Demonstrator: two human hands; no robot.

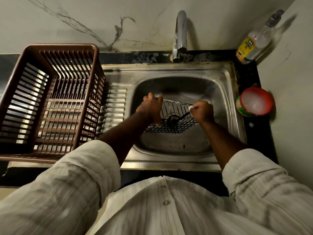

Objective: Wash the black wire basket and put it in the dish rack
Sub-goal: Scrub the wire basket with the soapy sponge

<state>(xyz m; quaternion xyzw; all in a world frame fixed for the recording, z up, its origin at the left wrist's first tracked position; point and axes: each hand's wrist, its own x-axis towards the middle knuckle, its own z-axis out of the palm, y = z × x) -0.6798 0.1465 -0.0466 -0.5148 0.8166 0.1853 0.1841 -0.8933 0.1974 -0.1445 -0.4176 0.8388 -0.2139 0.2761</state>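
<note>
Black wire basket [176, 119] held low in the sink [225, 92], caught between both hands.

Tilted above the drain, mesh bottom nearest the person, barred side rising behind it with white suds along the top rim. Gripped at its left end by the left hand [150, 107], fingers curled round the edge wire. Pinched at the upper right corner by the right hand [202, 111], closed tight there on the rim together with a small white scrap [190, 107], too blurred to name. Well apart to the left, on the drainboard: brown plastic dish rack [50, 102]. Behind the sink, tap [180, 34]. Along the right edge, soap bottle [254, 41] and red-rimmed tub [255, 101] of white paste.
</note>
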